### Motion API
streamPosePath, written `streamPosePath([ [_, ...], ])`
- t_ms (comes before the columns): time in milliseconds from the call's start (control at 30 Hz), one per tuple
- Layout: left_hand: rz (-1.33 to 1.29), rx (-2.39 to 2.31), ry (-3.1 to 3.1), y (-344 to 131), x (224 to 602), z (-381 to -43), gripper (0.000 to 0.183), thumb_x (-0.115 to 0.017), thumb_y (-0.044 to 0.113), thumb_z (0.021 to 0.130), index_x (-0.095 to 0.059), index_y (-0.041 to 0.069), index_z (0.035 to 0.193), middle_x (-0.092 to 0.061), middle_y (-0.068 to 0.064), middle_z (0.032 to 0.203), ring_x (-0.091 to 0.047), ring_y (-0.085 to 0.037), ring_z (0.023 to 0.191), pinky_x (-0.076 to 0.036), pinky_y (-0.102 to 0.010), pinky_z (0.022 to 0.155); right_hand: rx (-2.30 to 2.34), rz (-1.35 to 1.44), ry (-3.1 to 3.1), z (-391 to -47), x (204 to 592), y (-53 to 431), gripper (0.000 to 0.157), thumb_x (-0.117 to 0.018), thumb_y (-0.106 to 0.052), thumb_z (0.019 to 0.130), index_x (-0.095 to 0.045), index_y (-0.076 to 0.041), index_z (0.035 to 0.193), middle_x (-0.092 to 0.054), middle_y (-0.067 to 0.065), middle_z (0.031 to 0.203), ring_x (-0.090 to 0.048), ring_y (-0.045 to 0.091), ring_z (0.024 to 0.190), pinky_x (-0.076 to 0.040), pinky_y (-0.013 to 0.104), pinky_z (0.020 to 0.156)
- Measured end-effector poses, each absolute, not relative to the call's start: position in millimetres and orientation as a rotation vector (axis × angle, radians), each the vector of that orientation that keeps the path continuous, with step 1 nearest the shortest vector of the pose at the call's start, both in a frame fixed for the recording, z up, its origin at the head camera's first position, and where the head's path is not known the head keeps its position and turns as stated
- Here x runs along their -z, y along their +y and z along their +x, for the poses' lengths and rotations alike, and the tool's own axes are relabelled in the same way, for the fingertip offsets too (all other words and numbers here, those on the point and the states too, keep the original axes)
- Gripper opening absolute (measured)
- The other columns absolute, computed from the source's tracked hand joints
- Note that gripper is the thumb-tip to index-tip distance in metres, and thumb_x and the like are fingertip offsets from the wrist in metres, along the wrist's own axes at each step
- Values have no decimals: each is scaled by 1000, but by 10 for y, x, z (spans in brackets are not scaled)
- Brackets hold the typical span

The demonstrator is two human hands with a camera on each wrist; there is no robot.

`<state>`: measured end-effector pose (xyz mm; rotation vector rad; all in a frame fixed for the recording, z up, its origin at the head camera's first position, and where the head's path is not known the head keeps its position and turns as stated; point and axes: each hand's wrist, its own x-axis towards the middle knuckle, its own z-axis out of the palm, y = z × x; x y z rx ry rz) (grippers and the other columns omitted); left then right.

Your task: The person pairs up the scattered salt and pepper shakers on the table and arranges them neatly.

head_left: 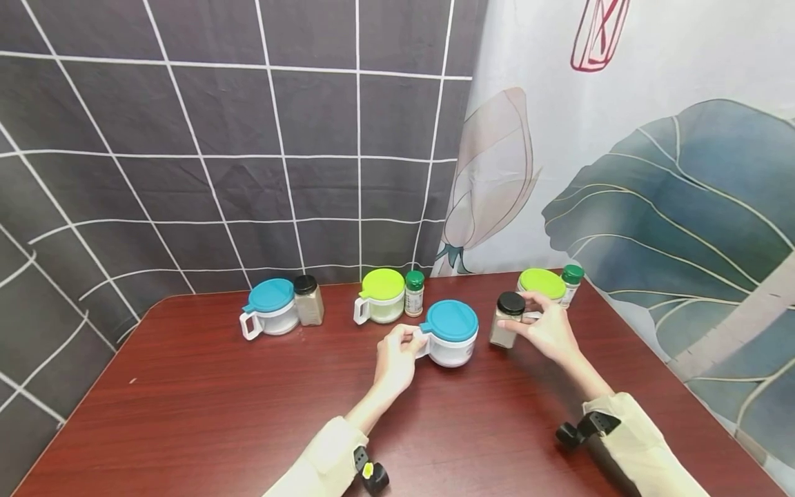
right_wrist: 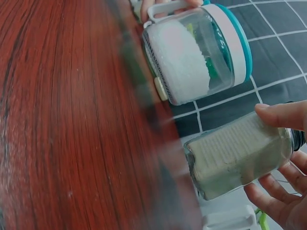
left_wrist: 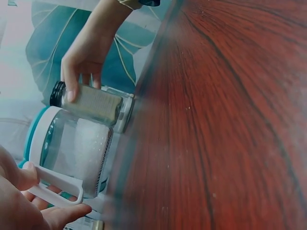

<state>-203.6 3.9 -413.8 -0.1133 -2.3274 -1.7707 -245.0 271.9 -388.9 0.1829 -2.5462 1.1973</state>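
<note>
My left hand (head_left: 395, 359) grips the white handle of a clear seasoning jar (head_left: 452, 345) with a blue lid. White granules fill part of this jar (right_wrist: 180, 62), which is upright near the table's middle. To its right, my right hand (head_left: 553, 335) pinches a square glass spice bottle (head_left: 502, 334) between thumb and fingers, just below the black lid. Pale beige powder shows through the bottle (right_wrist: 235, 155). Behind the right hand, a green-lidded seasoning jar (head_left: 542, 281) and a small green-capped shaker (head_left: 572, 277) are partly covered by the hand and bottle.
At the back left, another blue-lidded jar (head_left: 273, 307) stands beside a black-lidded spice bottle (head_left: 308, 301). A green-lidded jar (head_left: 381, 297) and a green-capped shaker (head_left: 414, 293) stand at the back middle. Grey grid cloth (head_left: 217, 186) hangs behind the red-brown table (head_left: 248, 414).
</note>
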Motion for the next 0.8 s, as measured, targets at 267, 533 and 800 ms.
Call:
streamPosePath([
  [267, -72, 1788, -2335, -14, 4133, -2028, 15, -65, 13, 89, -68, 2, 100, -73, -14, 96, -70, -25, 93, -54, -32, 78, -1208, 217, -2534, -2474, 3909, 2637, 58, -84, -19, 72, -59, 1, 120, -63, 16, 103, -54, -7, 82, -49, 8, 73],
  [533, -71, 1767, -2327, -88, 4159, -2019, 17, -66, 14, 89, -68, 0, 99, -73, -17, 95, -69, -27, 91, -55, -32, 76, -1201, 234, -2551, -2499, 3940, 2565, 54, -84, -21, 72, -60, -3, 118, -65, 13, 101, -59, 4, 84, -54, 17, 75],
  [800, -57, 1775, -2321, -188, 4143, -1994, 18, -66, 14, 89, -68, 0, 100, -72, -18, 97, -70, -26, 88, -56, -35, 77, -1245, 233, -2553, -2496, 3935, 2470, 53, -84, -19, 72, -60, -5, 117, -64, 11, 98, -60, 17, 86, -54, 21, 76],
])
